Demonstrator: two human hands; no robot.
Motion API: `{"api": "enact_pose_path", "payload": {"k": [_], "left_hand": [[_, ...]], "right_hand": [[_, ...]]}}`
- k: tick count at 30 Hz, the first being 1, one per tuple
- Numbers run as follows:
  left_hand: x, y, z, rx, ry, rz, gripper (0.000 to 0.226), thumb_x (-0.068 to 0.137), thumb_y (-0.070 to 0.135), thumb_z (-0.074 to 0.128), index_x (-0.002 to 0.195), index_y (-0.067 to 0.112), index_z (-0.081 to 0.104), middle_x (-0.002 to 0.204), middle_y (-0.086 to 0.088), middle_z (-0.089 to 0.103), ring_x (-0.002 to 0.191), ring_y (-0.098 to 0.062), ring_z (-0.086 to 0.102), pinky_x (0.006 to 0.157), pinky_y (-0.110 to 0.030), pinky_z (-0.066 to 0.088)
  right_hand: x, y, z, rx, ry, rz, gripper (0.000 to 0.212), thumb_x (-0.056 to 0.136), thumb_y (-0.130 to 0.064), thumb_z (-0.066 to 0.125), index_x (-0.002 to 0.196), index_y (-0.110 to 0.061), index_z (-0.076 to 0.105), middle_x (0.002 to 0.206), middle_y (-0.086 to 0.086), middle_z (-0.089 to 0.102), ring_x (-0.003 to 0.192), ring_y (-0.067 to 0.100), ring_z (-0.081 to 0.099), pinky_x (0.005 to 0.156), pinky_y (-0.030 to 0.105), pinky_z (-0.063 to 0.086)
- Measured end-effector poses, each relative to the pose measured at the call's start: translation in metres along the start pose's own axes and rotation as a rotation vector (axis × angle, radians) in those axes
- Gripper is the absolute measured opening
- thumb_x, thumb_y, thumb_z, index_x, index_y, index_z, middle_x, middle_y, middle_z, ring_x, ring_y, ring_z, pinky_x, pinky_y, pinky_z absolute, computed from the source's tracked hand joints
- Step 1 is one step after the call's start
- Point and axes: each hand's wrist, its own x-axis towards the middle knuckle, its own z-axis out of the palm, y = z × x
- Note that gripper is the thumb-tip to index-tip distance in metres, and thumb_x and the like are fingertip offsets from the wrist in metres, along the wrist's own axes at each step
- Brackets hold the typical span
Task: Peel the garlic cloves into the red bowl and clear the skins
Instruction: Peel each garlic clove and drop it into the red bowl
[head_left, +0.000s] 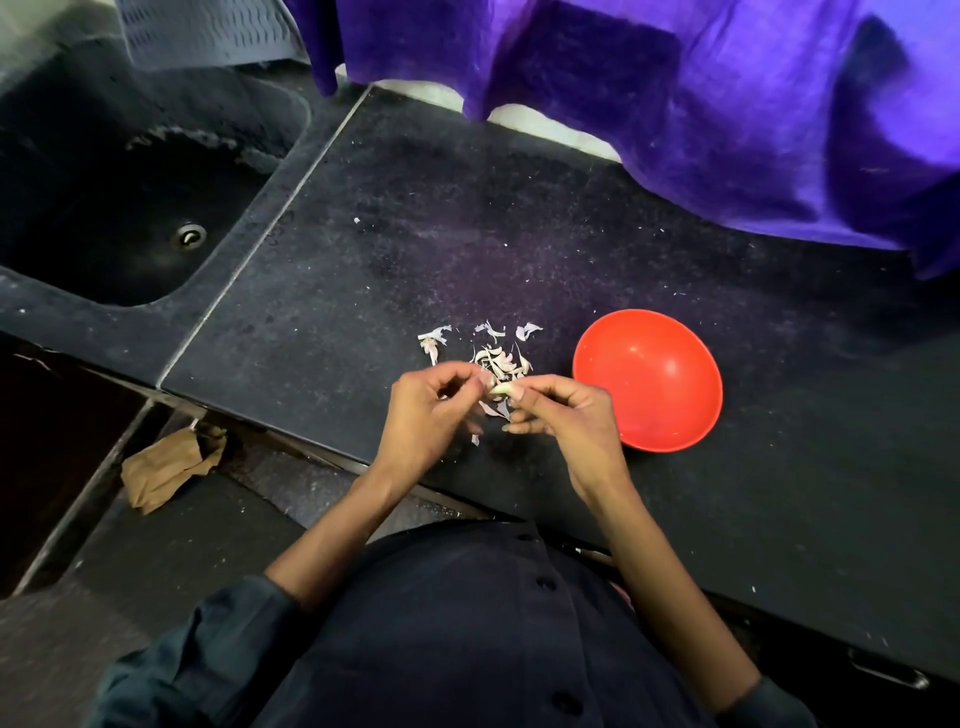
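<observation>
A pale garlic clove (503, 388) is held just above the dark counter between both hands. My left hand (431, 415) pinches its left end with curled fingers. My right hand (566, 415) pinches its right end between thumb and forefinger. A scatter of whitish garlic skins (496, 358) lies on the counter just beyond the hands, with a few more pieces under them. The red bowl (654, 384) stands on the counter just right of my right hand; I see no cloves inside it.
A dark sink (130, 208) with a drain is set into the counter at the far left. Purple cloth (701, 104) hangs over the counter's back edge. A crumpled brown paper bag (166, 467) lies on the floor below the counter's front edge.
</observation>
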Motion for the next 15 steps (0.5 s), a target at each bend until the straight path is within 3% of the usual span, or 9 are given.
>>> {"api": "enact_pose_path", "payload": {"k": [3, 9, 12, 15], "left_hand": [[0.0021, 0.0007, -0.0029, -0.178, -0.029, -0.059, 0.014, 0.095, 0.003, 0.057, 0.089, 0.003, 0.069, 0.074, -0.003, 0.068, 0.059, -0.011, 0.061, 0.049, -0.028, 0.056], [-0.001, -0.0001, -0.0034, -0.175, -0.09, -0.026, 0.016, 0.091, 0.008, 0.063, 0.105, 0.003, 0.069, 0.09, -0.01, 0.069, 0.066, -0.015, 0.062, 0.054, -0.032, 0.058], [-0.0006, -0.0004, -0.0026, -0.2, -0.098, -0.012, 0.023, 0.089, 0.005, 0.065, 0.111, 0.005, 0.065, 0.089, -0.015, 0.07, 0.066, -0.017, 0.064, 0.055, -0.036, 0.058], [0.0007, 0.0003, -0.0036, -0.252, -0.089, -0.021, 0.023, 0.087, 0.001, 0.066, 0.109, 0.007, 0.062, 0.086, -0.018, 0.071, 0.069, -0.02, 0.067, 0.056, -0.031, 0.057]], "right_hand": [[0.0004, 0.001, -0.0006, -0.006, -0.016, -0.002, 0.013, 0.087, -0.001, 0.065, 0.087, -0.01, 0.074, 0.073, -0.001, 0.071, 0.064, 0.013, 0.063, 0.064, 0.031, 0.06], [0.0012, 0.0043, -0.0019, -0.008, -0.001, -0.004, 0.01, 0.088, -0.002, 0.065, 0.092, -0.006, 0.073, 0.08, 0.006, 0.07, 0.066, 0.015, 0.063, 0.065, 0.032, 0.06], [0.0016, 0.0055, -0.002, -0.009, -0.003, 0.001, 0.011, 0.088, -0.001, 0.065, 0.094, -0.006, 0.072, 0.081, 0.006, 0.069, 0.066, 0.014, 0.064, 0.065, 0.031, 0.06], [0.0012, 0.0057, -0.0013, 0.021, -0.02, 0.004, 0.013, 0.087, 0.001, 0.065, 0.095, -0.007, 0.071, 0.08, 0.004, 0.07, 0.068, 0.013, 0.066, 0.065, 0.03, 0.06]]}}
